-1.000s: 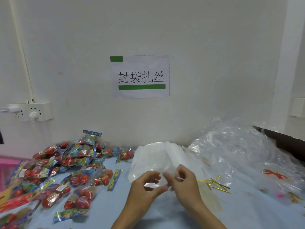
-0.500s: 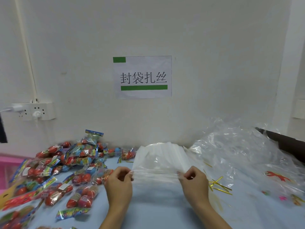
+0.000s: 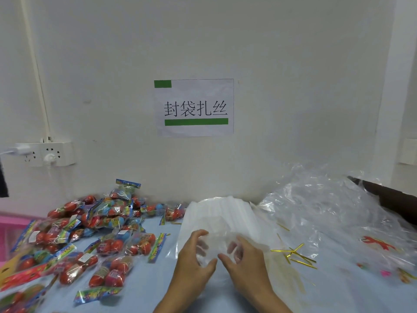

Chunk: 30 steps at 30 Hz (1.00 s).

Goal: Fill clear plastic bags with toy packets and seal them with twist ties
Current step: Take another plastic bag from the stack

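Note:
Both my hands hold one clear plastic bag (image 3: 216, 245) at the table's middle front. My left hand (image 3: 191, 260) has its fingers inside the bag's mouth and its thumb outside. My right hand (image 3: 244, 260) grips the other side, fingers showing through the film. Behind it lies a stack of flat clear bags (image 3: 221, 213). A heap of toy packets (image 3: 90, 233) with red and blue toys covers the table's left part. Gold twist ties (image 3: 295, 256) lie loose to the right of my right hand.
A crumpled pile of clear plastic (image 3: 327, 211) fills the right side, up to a dark edge (image 3: 388, 195). The white wall carries a paper sign (image 3: 194, 107) and a power strip (image 3: 45, 153). A pink bin (image 3: 9, 224) stands at far left.
My hands, which held the bag's edge stretched wide apart, have come together at the middle, and their fingers now spread the bag's mouth.

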Each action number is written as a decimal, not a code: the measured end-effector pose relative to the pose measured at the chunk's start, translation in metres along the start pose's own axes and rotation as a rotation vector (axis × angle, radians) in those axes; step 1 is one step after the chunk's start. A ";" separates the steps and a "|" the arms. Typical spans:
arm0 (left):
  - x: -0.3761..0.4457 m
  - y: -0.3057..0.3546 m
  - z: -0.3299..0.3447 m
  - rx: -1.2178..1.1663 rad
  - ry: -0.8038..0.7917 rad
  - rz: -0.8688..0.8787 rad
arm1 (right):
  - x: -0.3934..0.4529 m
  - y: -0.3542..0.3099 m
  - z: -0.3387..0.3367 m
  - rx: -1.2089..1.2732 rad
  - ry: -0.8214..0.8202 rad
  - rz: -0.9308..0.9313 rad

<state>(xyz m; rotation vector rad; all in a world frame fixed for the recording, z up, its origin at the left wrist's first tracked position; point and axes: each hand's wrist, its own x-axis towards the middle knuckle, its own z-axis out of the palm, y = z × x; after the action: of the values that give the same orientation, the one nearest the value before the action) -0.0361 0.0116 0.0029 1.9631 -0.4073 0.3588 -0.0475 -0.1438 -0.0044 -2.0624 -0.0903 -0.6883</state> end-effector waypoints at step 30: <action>0.001 -0.001 -0.009 0.410 0.234 0.050 | 0.002 -0.008 -0.004 -0.184 0.157 0.134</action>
<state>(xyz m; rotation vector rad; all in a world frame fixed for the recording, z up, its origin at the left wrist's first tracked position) -0.0354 0.0206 0.0061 2.2754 -0.2436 0.7442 -0.0502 -0.1427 0.0038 -2.1579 0.2061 -0.7966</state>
